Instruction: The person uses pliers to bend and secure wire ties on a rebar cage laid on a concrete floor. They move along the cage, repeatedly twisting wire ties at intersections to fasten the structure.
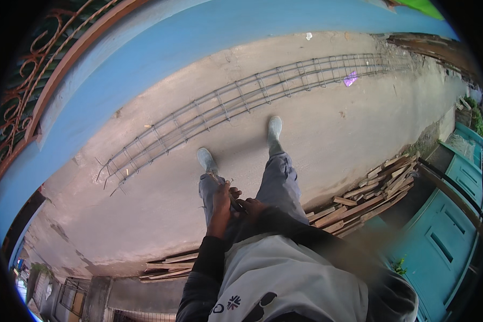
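Note:
My left hand [221, 205] is closed in front of my thighs, its fingers curled round a dark, slim object [234, 204] of a kind I cannot make out. Meeting it from the other side, my right hand [252, 207] is closed too, its fingers at the same object. Thin wire-like strands seem to poke out beside my left hand. Beyond my boots [274, 129] a long cage of steel reinforcing bars [225, 110], tied with square stirrups, lies on the concrete floor, apart from both hands.
A blue wall [129, 80] runs behind the bar cage. Wooden boards [359, 201] are stacked to my right, with more boards [172, 265] at the lower left. A teal metal gate [440, 241] stands at the right. A purple wrapper [350, 79] lies by the cage's far end.

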`<state>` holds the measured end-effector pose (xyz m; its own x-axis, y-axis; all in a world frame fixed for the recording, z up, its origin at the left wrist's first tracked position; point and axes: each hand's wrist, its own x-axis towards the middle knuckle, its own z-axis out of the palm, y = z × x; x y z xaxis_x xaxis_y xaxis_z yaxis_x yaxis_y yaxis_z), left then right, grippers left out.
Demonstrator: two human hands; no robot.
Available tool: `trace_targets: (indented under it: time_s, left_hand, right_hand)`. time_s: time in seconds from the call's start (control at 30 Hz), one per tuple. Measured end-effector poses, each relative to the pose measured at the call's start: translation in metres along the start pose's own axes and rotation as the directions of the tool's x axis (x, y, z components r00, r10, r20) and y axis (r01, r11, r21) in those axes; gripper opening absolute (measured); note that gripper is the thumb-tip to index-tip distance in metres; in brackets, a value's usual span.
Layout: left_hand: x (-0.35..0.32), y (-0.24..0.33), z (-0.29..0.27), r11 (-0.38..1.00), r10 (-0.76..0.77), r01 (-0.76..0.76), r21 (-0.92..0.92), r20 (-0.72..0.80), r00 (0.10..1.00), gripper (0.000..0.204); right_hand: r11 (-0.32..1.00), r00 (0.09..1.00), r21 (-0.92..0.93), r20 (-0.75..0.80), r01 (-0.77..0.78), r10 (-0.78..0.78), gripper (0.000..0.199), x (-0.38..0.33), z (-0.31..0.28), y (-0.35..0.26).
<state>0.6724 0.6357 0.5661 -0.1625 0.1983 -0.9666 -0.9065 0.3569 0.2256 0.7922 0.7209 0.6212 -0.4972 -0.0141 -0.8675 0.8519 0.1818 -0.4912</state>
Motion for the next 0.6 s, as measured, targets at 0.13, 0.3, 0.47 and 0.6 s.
trace_targets:
  time_s: [0.13, 0.3, 0.47, 0.6]
  left_hand:
    - [0.031, -0.019, 0.051, 0.999, 0.026, -0.032, -0.038, -0.147, 0.989, 0.028]
    - [0.061, -0.070, 0.093, 0.972, 0.036, -0.085, -0.219, -0.219, 0.975, 0.021]
    - [0.085, -0.087, 0.177, 0.974, -0.055, 0.019, -0.224, -0.155, 0.986, 0.020]
    - [0.121, -0.089, 0.219, 0.982, -0.032, 0.007, -0.190, -0.126, 0.991, 0.025]
  right_hand:
    - [0.996, 0.998, 0.081, 0.056, -0.032, 0.027, 0.054, 0.013, -0.077, 0.095]
    - [0.982, 0.913, 0.020, -0.365, -0.188, 0.182, 0.035, 0.021, -0.160, 0.205]
    - [0.968, 0.860, -0.150, -0.500, -0.200, 0.100, 0.026, 0.017, -0.213, 0.302]
    - [0.911, 0.845, -0.179, -0.471, -0.373, 0.253, 0.028, 0.023, -0.201, 0.317]
